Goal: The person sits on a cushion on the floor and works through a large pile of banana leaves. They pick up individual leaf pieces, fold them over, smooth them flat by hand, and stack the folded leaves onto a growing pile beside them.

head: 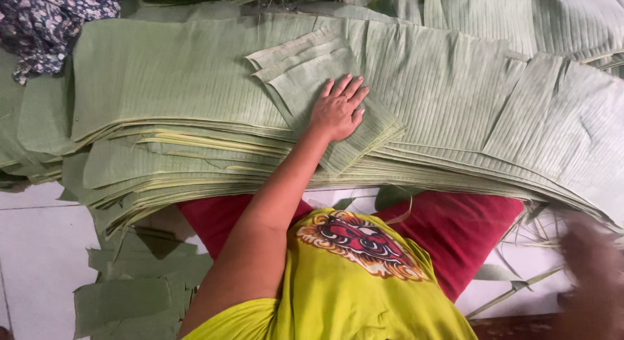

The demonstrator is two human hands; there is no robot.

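My left hand [338, 109] lies flat, fingers stretched, on a small pile of cut green leaf pieces [305, 73]. That pile rests at an angle on top of a wide, thick stack of long banana leaves [182, 86] spread across my lap. My left arm reaches up to it from the lower left. My right hand [591, 281] is a blur at the lower right edge, away from the stack and above the floor; whether it holds anything cannot be made out.
Leaf offcuts [130, 294] lie on the white tiled floor [39, 249] at lower left. Thin leaf ribs [513, 288] lie on the floor at right. A dark floral cloth [45, 21] sits at top left. More leaves [520, 15] lie behind.
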